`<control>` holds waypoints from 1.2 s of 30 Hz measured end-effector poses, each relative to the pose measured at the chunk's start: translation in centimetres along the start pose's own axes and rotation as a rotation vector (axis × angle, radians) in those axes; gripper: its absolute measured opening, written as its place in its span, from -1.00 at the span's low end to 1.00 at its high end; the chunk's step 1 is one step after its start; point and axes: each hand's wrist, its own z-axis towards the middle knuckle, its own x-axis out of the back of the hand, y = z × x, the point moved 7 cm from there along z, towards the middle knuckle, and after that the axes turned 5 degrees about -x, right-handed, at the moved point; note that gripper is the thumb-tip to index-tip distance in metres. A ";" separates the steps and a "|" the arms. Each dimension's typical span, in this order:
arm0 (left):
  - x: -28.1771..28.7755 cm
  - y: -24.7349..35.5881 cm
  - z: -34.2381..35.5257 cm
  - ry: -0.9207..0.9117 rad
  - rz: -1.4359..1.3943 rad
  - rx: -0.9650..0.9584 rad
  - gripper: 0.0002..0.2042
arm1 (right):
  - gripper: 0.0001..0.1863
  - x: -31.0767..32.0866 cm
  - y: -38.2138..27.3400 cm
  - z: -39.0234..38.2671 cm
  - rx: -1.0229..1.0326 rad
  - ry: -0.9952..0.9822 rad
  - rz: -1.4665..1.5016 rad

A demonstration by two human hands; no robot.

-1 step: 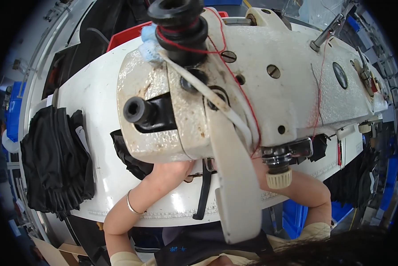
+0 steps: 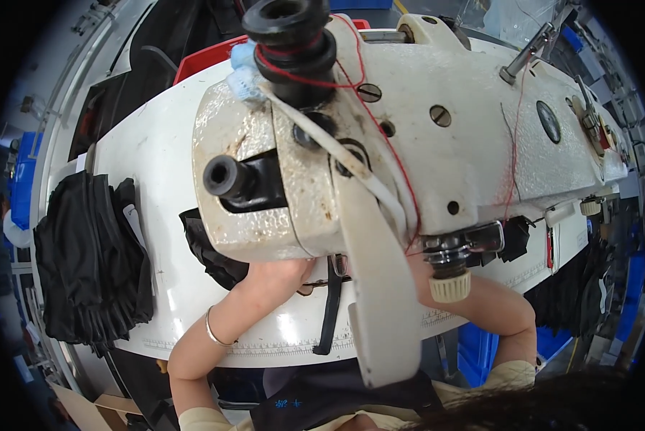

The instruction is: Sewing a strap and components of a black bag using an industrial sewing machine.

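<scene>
A white sewing machine head (image 2: 466, 165), threaded with red thread (image 2: 372, 115), fills the centre, a long pale guard (image 2: 376, 302) hanging from its front. My left hand (image 2: 286, 273) reaches beneath it beside black fabric (image 2: 211, 251); its fingers are hidden. My right hand (image 2: 426, 280) comes in from the right and is mostly hidden behind the guard and a knobbed fitting (image 2: 449, 284). What either hand holds cannot be seen. A narrow black strip (image 2: 326, 330) hangs toward the front edge, right of my left hand.
A pile of black garments (image 2: 92, 258) lies on the white table (image 2: 160, 215) at left, more dark fabric (image 2: 574, 287) at right. A red tray (image 2: 196, 61) sits behind the machine; blue bins (image 2: 473, 359) stand below the table. A slim red-handled tool (image 2: 550, 244) lies at right.
</scene>
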 end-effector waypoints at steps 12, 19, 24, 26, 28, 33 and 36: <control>2.7 6.1 1.1 -0.079 0.560 -0.058 -0.63 | -0.77 4.5 -3.9 -1.4 0.566 0.399 -0.557; 4.8 4.3 0.4 0.125 0.241 0.029 -0.85 | -0.65 2.4 -8.3 -2.9 0.880 0.262 -0.877; 4.9 3.8 1.0 0.076 0.155 0.016 -0.80 | -0.75 3.8 -7.0 -1.9 0.566 0.305 -0.546; 4.4 4.7 1.0 0.047 0.170 -0.045 -0.80 | -0.76 3.5 -6.1 -2.2 0.566 0.303 -0.486; 4.1 5.4 1.3 0.077 0.205 -0.140 -0.80 | -0.76 3.6 -5.7 -2.3 0.565 0.299 -0.424; 3.7 -0.6 -1.5 0.085 -0.241 0.212 -0.79 | -0.75 3.3 -6.4 -3.1 0.654 0.292 -0.592; 2.9 1.8 -1.6 0.095 -0.104 -0.094 -0.76 | -0.78 2.9 -6.2 -3.8 0.640 0.255 -0.631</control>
